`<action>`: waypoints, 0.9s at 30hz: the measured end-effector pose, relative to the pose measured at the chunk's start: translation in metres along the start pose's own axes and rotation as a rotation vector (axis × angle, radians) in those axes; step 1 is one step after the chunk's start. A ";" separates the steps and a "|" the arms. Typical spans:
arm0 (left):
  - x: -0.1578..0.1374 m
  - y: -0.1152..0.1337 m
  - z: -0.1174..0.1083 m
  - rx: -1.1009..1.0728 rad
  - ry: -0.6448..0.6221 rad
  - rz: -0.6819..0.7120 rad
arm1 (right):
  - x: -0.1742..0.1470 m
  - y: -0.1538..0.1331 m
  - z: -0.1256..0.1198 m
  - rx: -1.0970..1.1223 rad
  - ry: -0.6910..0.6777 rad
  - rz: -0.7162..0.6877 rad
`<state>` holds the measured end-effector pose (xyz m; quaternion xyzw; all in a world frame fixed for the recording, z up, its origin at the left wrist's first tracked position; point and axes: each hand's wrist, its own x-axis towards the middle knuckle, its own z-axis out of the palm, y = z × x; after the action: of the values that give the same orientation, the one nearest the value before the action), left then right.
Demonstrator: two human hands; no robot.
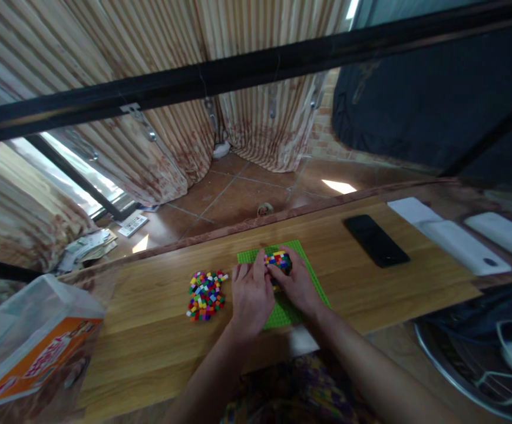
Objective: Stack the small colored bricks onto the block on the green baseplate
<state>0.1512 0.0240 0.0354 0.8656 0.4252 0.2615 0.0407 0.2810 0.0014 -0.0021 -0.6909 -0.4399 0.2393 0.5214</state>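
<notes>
With our left hand (pixel 252 297) and right hand (pixel 299 284), we pinch the multicoloured brick build (pixel 278 259) over the green baseplate (pixel 281 315), where uneven thumb pressure could pop small bricks loose.

We see sunlit patches (pixel 339 186) on the brown square-tiled floor (pixel 227 194), glare beside striped beige fabric curtains (pixel 256 35), and soft blur.

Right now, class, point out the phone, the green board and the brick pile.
Phone (pixel 376 240), head view: its dark screen.
Green board (pixel 284 314), head view: its bare near part.
Brick pile (pixel 206 295), head view: its middle.
</notes>
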 end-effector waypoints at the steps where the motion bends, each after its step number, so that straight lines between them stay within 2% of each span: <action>1: -0.003 -0.001 -0.003 -0.020 0.002 -0.004 | 0.000 0.000 -0.003 0.038 -0.026 0.021; 3: -0.010 -0.005 -0.010 -0.055 0.029 -0.035 | 0.002 -0.001 -0.009 0.144 -0.066 0.091; 7: -0.029 -0.029 -0.026 -0.071 0.098 -0.156 | 0.007 0.001 -0.017 0.263 -0.020 0.219; 11: -0.050 -0.062 -0.038 -0.039 0.126 -0.280 | 0.009 0.008 -0.017 0.216 -0.045 0.196; 14: -0.058 -0.076 -0.042 0.007 0.102 -0.351 | 0.006 0.012 -0.016 0.153 -0.037 0.186; 17: -0.054 -0.079 -0.041 0.063 0.047 -0.359 | 0.004 0.012 -0.016 0.121 -0.021 0.201; 24: -0.022 -0.075 -0.025 0.202 -0.133 -0.269 | 0.000 0.015 -0.018 0.070 0.005 0.192; 27: -0.019 -0.078 -0.021 0.224 -0.169 -0.260 | -0.001 0.014 -0.018 0.066 0.003 0.201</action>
<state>0.0760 0.0560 0.0224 0.8212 0.5551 0.1315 0.0131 0.3003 -0.0095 -0.0092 -0.7143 -0.3593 0.3037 0.5181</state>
